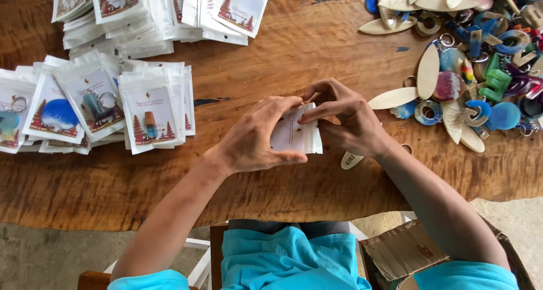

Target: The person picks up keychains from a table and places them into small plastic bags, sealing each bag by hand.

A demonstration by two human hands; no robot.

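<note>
My left hand (257, 137) and my right hand (348, 117) together grip a small white pouch with a printed card (294, 134) just above the wooden table (271, 58). Fingers of both hands pinch its top edge. A pale wooden oval keyring (352, 160) lies partly hidden under my right wrist. To the right spreads a heap of loose keyrings (475, 58): pale wooden ovals, blue and green resin rings and shapes.
Filled white pouches (96, 103) showing keyrings lie stacked at the left. Another stack of white pouches (164, 13) sits at the top. A torn cardboard box (401, 250) and a white chair frame (198, 261) are below the table edge.
</note>
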